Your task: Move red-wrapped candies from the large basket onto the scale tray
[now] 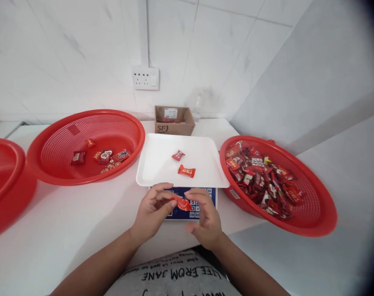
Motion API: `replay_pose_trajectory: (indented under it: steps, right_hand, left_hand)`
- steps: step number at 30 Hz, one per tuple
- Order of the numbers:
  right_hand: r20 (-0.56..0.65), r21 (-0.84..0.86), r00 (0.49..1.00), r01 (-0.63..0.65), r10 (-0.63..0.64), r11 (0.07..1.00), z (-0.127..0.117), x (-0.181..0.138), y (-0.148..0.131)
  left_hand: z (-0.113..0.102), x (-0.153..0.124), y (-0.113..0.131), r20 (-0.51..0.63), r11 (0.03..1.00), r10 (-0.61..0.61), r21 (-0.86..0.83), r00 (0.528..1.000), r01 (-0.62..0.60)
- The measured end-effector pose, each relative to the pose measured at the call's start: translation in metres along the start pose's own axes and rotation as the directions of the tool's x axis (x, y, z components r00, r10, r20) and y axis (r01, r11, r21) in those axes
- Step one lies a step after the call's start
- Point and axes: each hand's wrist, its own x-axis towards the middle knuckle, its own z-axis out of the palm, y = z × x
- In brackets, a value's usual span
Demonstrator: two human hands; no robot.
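A red wrapped candy [181,204] is pinched between both hands just above the keypad of a blue-fronted scale [193,207]. My left hand [152,211] grips its left end with thumb and fingers. My right hand [205,216] pinches its right end. Behind the hands, the scale's white tray [156,164] carries two red wrapped candies [178,155] [187,171].
A red basket [313,218] at the right is heaped with several wrapped candies. A red basket [51,139] at the left holds several candies, and another red basket [4,181] shows at the far left edge. A small cardboard box [173,121] stands by the tiled wall under a socket [145,78].
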Motion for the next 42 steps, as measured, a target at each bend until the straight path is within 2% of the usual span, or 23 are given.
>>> replay_pose_trajectory:
  steps: [2, 5, 10, 14, 17, 20, 23, 25, 33, 42]
  right_hand:
    - [-0.033, -0.022, 0.999, 0.003, -0.004, 1.0, -0.003, -0.001, -0.001]
    - [-0.051, -0.078, 0.998, 0.028, -0.032, 0.997, -0.006, 0.003, -0.005]
    - [-0.053, -0.119, 0.997, 0.054, -0.06, 0.991, -0.008, 0.009, -0.009]
    - [-0.059, -0.138, 0.995, 0.067, -0.076, 0.988, -0.007, 0.008, -0.008]
    - [-0.049, -0.149, 0.996, 0.07, -0.078, 0.986, -0.006, 0.009, -0.009]
    - [-0.028, -0.161, 0.996, 0.084, -0.089, 0.983, -0.006, 0.01, -0.009]
    - [0.014, -0.193, 0.993, 0.12, -0.119, 0.974, -0.006, 0.011, -0.008]
    - [0.039, -0.214, 0.99, 0.139, -0.134, 0.967, -0.006, 0.011, -0.007]
    - [0.031, -0.188, 0.99, 0.142, -0.139, 0.972, -0.006, 0.013, -0.008]
    - [0.099, -0.136, 0.99, 0.11, -0.096, 0.985, -0.008, 0.015, -0.009]
  left_hand:
    - [0.0, -0.002, 0.001, 0.012, 0.975, 0.177, 0.132, 0.984, -0.177]
    - [-0.001, -0.004, 0.0, 0.05, 0.912, 0.313, 0.261, 0.948, -0.315]
    - [-0.001, -0.005, -0.003, 0.027, 0.855, 0.394, 0.357, 0.919, -0.377]
    - [-0.001, -0.005, -0.005, 0.025, 0.86, 0.412, 0.319, 0.911, -0.398]
    - [-0.001, -0.005, -0.003, 0.022, 0.917, 0.322, 0.243, 0.947, -0.317]
    - [-0.001, -0.002, 0.0, 0.094, 0.987, 0.094, 0.123, 0.991, -0.105]
    - [-0.002, 0.001, 0.001, 0.175, 0.987, -0.157, 0.02, 0.972, 0.156]
    - [-0.002, 0.003, 0.0, 0.179, 0.971, -0.231, -0.023, 0.956, 0.239]
    - [-0.004, 0.002, -0.003, 0.19, 0.965, -0.225, -0.091, 0.956, 0.245]
    - [-0.005, 0.004, -0.006, 0.241, 0.965, -0.214, -0.099, 0.947, 0.244]
